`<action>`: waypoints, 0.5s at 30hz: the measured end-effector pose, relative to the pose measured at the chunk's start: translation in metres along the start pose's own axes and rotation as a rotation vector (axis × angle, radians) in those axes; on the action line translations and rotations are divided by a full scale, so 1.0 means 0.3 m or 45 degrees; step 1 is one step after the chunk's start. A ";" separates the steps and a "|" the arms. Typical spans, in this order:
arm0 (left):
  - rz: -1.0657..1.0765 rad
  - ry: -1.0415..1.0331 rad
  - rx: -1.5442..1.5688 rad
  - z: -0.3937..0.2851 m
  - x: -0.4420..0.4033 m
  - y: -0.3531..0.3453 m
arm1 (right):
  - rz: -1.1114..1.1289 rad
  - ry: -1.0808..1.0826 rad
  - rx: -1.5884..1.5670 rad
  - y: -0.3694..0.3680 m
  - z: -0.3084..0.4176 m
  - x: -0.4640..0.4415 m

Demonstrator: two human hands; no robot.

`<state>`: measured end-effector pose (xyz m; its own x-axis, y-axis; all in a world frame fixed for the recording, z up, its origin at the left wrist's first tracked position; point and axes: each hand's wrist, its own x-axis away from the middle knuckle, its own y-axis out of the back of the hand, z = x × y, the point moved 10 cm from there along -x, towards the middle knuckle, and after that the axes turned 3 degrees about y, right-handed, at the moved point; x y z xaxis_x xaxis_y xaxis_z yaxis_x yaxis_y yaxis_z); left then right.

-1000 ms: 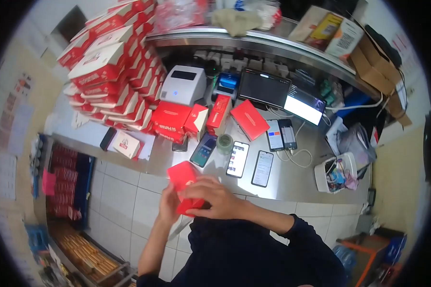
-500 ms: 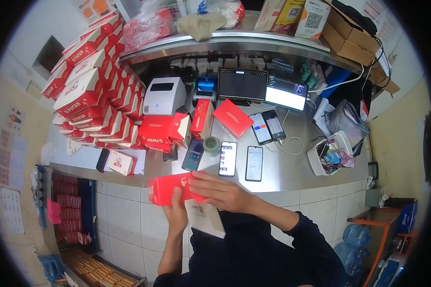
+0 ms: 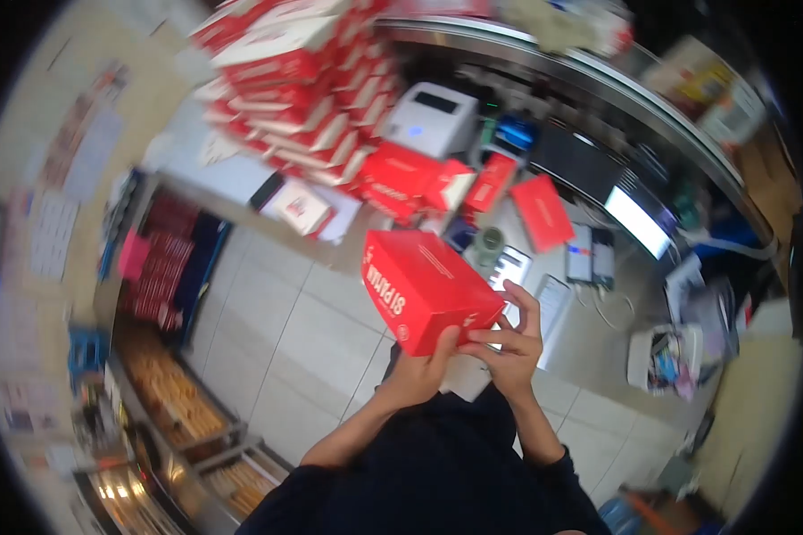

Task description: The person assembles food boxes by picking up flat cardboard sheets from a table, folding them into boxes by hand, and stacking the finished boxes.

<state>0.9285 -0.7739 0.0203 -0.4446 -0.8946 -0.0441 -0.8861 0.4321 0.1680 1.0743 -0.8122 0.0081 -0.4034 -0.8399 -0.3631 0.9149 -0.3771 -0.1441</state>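
Note:
A red cardboard box (image 3: 433,281) with white "SI PAMAN" lettering is held up in front of my body, its length running away from me. My left hand (image 3: 422,370) grips the lower near corner, thumb pressed against the red end panel. My right hand (image 3: 513,348) closes on the near right end, with fingers and thumb at the edge by a flap. An off-white flap (image 3: 467,379) hangs down between the two hands. The box's far underside is hidden.
Behind the box, the steel counter carries stacked red-and-white boxes (image 3: 281,53), a white label printer (image 3: 433,116), a flat red box (image 3: 542,212), phones (image 3: 591,254), a jar (image 3: 489,245) and a white basket (image 3: 665,357). Trays of golden baked goods (image 3: 169,388) stand at lower left.
My view has swung left, blurring the scene. The box has turned so its lettered side shows, and it looks fuller. My right hand has moved from its top to its near end.

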 end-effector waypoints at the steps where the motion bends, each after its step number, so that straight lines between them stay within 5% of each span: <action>1: -0.066 -0.026 0.026 -0.005 -0.007 0.031 | 0.089 -0.018 -0.082 -0.013 -0.075 0.018; 2: -0.143 -0.021 0.007 0.029 -0.005 0.068 | -0.063 -0.379 -0.837 -0.069 -0.151 0.031; 3: -0.329 0.136 0.423 0.140 0.004 0.140 | 0.002 -0.452 -0.832 -0.106 -0.206 0.072; 5: -0.652 0.216 1.104 0.233 0.000 0.265 | 0.306 -0.295 -0.525 -0.207 -0.214 0.102; 7: -0.820 0.300 1.180 0.255 0.029 0.386 | 0.719 0.090 0.256 -0.349 -0.171 0.124; 8: -0.921 0.417 1.266 0.293 0.052 0.430 | 0.761 0.109 0.246 -0.407 -0.187 0.129; 10: -1.016 0.253 1.348 0.329 0.058 0.528 | 0.831 0.460 0.456 -0.564 -0.162 0.138; 13: -1.256 0.444 1.398 0.411 0.106 0.712 | 0.846 0.450 0.448 -0.790 -0.191 0.132; 15: -1.274 0.295 1.513 0.448 0.094 0.879 | 0.735 0.517 0.498 -0.957 -0.219 0.108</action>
<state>0.6646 -0.6698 -0.0691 0.2938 -0.8109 0.5061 -0.4393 -0.5848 -0.6819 0.7997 -0.7055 -0.0227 0.2371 -0.7648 -0.5990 0.8752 -0.0994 0.4734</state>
